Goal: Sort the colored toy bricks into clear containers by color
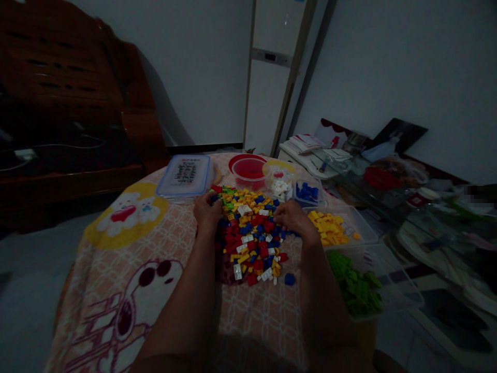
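A heap of small toy bricks (252, 233) in red, yellow, blue, white and green lies on a cartoon-printed cloth (128, 269) over a round table. My left hand (207, 211) rests at the heap's left edge, fingers curled on a blue brick. My right hand (294, 217) sits at the heap's right edge, fingers bent down into the bricks; what they pinch is hidden.
Sorting containers ring the heap: a red bowl (249, 173), a tub of white bricks (280, 186), a tub of blue bricks (308, 190), a box of yellow bricks (334, 228), a box of green bricks (357, 287). A clear lid (185, 176) lies left. Clutter fills the floor right.
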`<state>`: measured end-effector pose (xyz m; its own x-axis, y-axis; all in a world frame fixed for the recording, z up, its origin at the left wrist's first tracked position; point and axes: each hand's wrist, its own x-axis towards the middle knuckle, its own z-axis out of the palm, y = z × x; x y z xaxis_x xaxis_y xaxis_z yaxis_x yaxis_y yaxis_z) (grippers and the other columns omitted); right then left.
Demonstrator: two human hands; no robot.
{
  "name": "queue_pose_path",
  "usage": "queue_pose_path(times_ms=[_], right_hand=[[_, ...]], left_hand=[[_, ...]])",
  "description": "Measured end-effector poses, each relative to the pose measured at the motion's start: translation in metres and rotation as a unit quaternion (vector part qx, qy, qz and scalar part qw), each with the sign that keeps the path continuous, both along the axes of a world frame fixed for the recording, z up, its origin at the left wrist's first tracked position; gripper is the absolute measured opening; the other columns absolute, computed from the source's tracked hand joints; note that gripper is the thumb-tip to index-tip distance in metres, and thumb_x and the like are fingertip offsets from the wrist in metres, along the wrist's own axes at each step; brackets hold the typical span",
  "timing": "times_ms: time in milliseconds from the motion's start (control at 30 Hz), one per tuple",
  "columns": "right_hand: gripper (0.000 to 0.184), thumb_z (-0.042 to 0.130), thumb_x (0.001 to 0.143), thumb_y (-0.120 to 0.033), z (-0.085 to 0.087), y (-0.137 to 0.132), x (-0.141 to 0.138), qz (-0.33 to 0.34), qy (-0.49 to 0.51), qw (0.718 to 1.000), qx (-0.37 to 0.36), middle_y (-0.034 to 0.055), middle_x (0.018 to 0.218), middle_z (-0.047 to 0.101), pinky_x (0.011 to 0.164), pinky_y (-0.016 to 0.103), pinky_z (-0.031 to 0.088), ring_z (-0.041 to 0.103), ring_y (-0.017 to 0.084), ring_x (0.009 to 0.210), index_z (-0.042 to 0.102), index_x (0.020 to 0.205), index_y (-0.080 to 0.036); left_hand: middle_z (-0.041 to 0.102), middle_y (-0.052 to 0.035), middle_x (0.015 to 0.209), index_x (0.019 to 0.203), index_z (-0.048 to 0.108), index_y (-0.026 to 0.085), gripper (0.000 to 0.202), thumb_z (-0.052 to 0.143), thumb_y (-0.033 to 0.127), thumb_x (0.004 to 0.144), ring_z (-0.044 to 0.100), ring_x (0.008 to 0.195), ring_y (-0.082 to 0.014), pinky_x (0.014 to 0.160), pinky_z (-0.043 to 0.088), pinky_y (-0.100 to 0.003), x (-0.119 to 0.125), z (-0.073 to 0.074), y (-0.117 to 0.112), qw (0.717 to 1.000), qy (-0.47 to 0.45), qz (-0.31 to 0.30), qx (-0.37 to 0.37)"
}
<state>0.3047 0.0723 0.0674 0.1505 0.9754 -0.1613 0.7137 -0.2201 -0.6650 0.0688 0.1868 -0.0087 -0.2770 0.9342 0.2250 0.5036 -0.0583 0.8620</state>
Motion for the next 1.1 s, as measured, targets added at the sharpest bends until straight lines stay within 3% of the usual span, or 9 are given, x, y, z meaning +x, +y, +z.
queue_pose_path(times_ms=[200,333,533,700,767,867,1100], right_hand=[[0.008,0.07,0.076,-0.022,-0.008,0.005,-0.001,0.009,-0.124,0.992,0.013,0.0,0.057,0.066,0.054,0.019,0.041,0.061,0.011,0.053,0.07,0.069,-0.017],[0.008,0.066,0.075,-0.016,-0.006,0.004,-0.004,0.01,-0.141,0.99,-0.009,0.0012,0.059,0.068,0.057,0.02,0.042,0.063,0.012,0.055,0.07,0.067,-0.017],[0.013,0.056,0.075,-0.013,-0.007,0.005,0.003,-0.053,-0.017,0.998,0.029,-0.0014,0.052,0.062,0.048,0.019,0.041,0.058,0.012,0.043,0.068,0.072,-0.015],[0.009,0.054,0.078,-0.016,-0.007,0.005,0.013,-0.178,0.105,0.973,0.099,-0.0036,0.053,0.06,0.041,0.017,0.04,0.055,0.01,0.04,0.062,0.075,-0.016],[0.007,0.054,0.079,-0.016,-0.006,0.004,0.017,-0.198,0.12,0.967,0.106,-0.0045,0.052,0.059,0.04,0.017,0.039,0.054,0.009,0.039,0.061,0.075,-0.016],[0.01,0.057,0.08,-0.019,-0.006,0.001,0.019,-0.167,0.103,0.978,0.072,-0.0043,0.05,0.058,0.04,0.017,0.039,0.053,0.009,0.039,0.059,0.071,-0.017],[0.021,0.069,0.079,-0.026,-0.01,0.003,0.005,-0.006,0.027,0.999,-0.045,-0.0052,0.045,0.056,0.038,0.019,0.035,0.051,0.009,0.037,0.06,0.063,-0.017]], left_hand=[[0.067,-0.0033,0.089,0.1,0.075,0.02,0.03,0.065,0.025,0.072,0.061,0.087,-0.0203,0.091,0.05,-0.034,0.0,0.0,0.001,1.0,0.001,-0.004,0.006],[0.067,-0.0032,0.09,0.1,0.075,0.02,0.03,0.065,0.025,0.072,0.061,0.088,-0.0202,0.092,0.05,-0.034,-0.001,0.0,0.001,1.0,0.007,-0.005,0.009],[0.068,-0.0044,0.093,0.101,0.075,0.019,0.03,0.065,0.024,0.073,0.062,0.089,-0.0206,0.092,0.05,-0.035,-0.001,-0.001,0.001,1.0,0.01,-0.008,0.015],[0.068,-0.005,0.093,0.103,0.075,0.019,0.031,0.065,0.024,0.074,0.062,0.089,-0.021,0.092,0.05,-0.035,0.0,0.0,0.001,1.0,0.007,-0.003,0.004],[0.068,-0.0047,0.093,0.103,0.075,0.019,0.031,0.065,0.024,0.074,0.062,0.088,-0.0204,0.092,0.05,-0.035,0.0,0.0,0.001,1.0,0.008,-0.003,0.004],[0.068,-0.0047,0.092,0.105,0.075,0.019,0.032,0.065,0.024,0.074,0.062,0.087,-0.0202,0.092,0.05,-0.035,0.0,0.001,0.001,1.0,0.01,-0.001,-0.004],[0.069,-0.0042,0.094,0.106,0.075,0.019,0.034,0.064,0.025,0.074,0.063,0.088,-0.0205,0.091,0.05,-0.034,0.0,0.001,-0.001,1.0,0.011,-0.003,0.001]])
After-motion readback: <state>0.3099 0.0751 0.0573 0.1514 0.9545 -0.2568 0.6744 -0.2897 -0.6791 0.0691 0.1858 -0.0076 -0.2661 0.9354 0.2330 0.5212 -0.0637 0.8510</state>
